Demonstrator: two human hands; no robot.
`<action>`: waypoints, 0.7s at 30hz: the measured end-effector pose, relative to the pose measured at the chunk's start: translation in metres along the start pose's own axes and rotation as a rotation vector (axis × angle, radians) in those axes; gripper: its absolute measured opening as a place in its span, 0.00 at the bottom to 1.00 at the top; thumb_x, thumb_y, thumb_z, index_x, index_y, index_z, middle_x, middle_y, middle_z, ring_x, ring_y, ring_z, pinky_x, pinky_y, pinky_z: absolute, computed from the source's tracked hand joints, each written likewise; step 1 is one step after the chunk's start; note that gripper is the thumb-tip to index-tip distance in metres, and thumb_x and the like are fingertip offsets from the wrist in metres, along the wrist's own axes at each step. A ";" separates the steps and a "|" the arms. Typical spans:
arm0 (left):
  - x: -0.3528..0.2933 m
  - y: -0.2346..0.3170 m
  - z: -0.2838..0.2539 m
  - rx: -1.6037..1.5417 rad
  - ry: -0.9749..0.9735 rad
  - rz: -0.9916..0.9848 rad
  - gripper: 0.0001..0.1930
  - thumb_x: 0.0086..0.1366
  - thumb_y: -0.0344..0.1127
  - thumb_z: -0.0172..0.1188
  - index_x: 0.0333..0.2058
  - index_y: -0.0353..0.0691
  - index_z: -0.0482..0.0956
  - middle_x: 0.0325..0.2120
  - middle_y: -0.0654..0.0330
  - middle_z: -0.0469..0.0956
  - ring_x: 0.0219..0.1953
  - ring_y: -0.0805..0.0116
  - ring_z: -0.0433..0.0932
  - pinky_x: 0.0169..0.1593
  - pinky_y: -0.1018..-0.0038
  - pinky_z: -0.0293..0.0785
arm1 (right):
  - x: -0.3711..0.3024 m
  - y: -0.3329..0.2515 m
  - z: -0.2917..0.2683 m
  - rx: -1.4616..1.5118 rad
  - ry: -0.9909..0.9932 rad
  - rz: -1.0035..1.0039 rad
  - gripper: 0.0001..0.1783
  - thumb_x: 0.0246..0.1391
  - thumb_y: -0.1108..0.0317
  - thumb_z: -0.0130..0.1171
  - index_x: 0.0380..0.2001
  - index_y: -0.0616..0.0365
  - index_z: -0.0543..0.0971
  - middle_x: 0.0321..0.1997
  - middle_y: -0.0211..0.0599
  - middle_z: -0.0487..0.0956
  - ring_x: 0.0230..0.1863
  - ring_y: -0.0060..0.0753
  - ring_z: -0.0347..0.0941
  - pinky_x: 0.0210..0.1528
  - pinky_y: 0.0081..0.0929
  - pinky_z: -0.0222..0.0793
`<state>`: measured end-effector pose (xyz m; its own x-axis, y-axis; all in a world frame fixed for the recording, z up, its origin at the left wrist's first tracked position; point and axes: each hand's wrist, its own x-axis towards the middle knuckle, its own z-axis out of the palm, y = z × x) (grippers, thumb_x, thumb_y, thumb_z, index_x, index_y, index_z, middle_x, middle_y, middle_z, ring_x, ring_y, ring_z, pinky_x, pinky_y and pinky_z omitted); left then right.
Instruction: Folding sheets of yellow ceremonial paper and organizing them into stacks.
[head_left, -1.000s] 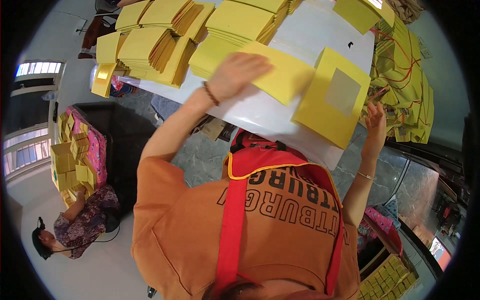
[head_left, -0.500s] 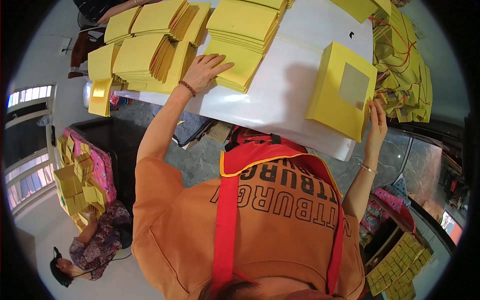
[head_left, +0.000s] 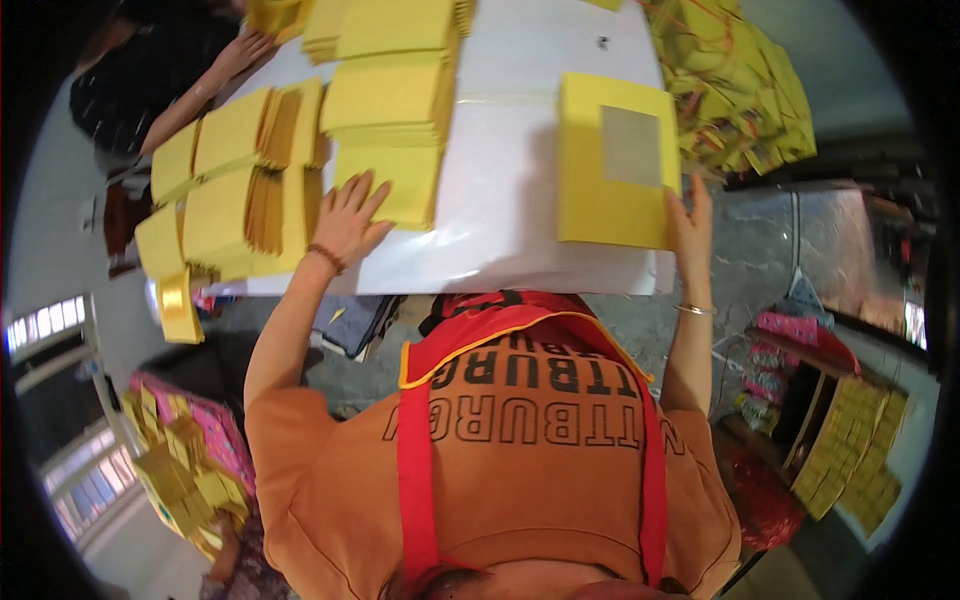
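Note:
My left hand [head_left: 348, 222] is open, fingers spread over the near left corner of a yellow pile of folded paper pieces [head_left: 390, 178]. More overlapping yellow pieces [head_left: 385, 95] run away from it toward the far side. At the right, a thick yellow block [head_left: 585, 175], a stack or a box, lies with a grey rectangle [head_left: 631, 145] on its top. My right hand [head_left: 692, 225] rests against its near right edge, fingers stretched and thumb apart. Part of that thumb meets the block's side.
Fanned yellow bundles [head_left: 222, 205] cover the table's left side. A co-worker's arm [head_left: 205, 95] reaches in at the far left. Tied yellow bundles [head_left: 740, 90] stand beyond the white table [head_left: 500, 190] at right. Yellow pieces [head_left: 180, 465] lie near another person at lower left.
The view has turned, so the table edge now runs nearly level. My left hand's fingers are spread wider at the pile's near corner. My right hand stays beside the yellow block.

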<state>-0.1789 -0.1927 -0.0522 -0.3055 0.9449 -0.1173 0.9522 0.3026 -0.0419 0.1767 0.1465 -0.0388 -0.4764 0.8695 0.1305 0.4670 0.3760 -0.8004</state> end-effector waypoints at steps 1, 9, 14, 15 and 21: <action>0.001 -0.003 -0.007 0.000 0.003 0.031 0.30 0.60 0.54 0.47 0.59 0.50 0.60 0.59 0.55 0.57 0.60 0.57 0.56 0.59 0.57 0.52 | -0.001 0.002 0.001 -0.012 -0.021 0.009 0.30 0.55 0.62 0.54 0.57 0.67 0.61 0.59 0.53 0.62 0.62 0.44 0.56 0.62 0.32 0.50; 0.048 0.044 -0.056 -0.056 0.174 0.022 0.18 0.60 0.42 0.52 0.48 0.46 0.71 0.45 0.56 0.73 0.43 0.59 0.73 0.44 0.64 0.67 | -0.004 -0.005 -0.005 0.111 -0.135 0.020 0.31 0.55 0.60 0.53 0.56 0.69 0.61 0.59 0.53 0.62 0.61 0.45 0.57 0.61 0.30 0.52; 0.123 0.166 -0.081 -0.709 0.442 0.159 0.12 0.59 0.29 0.54 0.42 0.38 0.76 0.30 0.53 0.76 0.31 0.59 0.75 0.34 0.71 0.71 | 0.002 0.001 -0.008 0.136 -0.200 -0.017 0.31 0.55 0.60 0.53 0.56 0.70 0.61 0.59 0.52 0.61 0.61 0.44 0.57 0.61 0.31 0.52; 0.141 0.189 -0.084 -0.817 0.457 0.194 0.12 0.59 0.29 0.54 0.42 0.37 0.76 0.29 0.53 0.76 0.30 0.60 0.75 0.34 0.73 0.71 | 0.002 0.003 -0.009 0.137 -0.204 -0.015 0.31 0.55 0.60 0.53 0.56 0.70 0.61 0.59 0.52 0.61 0.61 0.44 0.57 0.61 0.31 0.52; 0.218 0.267 -0.076 -1.201 0.218 0.136 0.12 0.57 0.29 0.54 0.40 0.34 0.76 0.26 0.54 0.77 0.26 0.62 0.76 0.33 0.70 0.72 | 0.005 0.007 -0.012 0.170 -0.199 -0.046 0.31 0.54 0.60 0.54 0.55 0.70 0.62 0.59 0.53 0.61 0.61 0.47 0.57 0.62 0.32 0.52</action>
<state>0.0089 0.1037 -0.0132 -0.3059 0.9440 0.1237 0.4105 0.0135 0.9118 0.1860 0.1575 -0.0370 -0.6394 0.7662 0.0645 0.3174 0.3394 -0.8855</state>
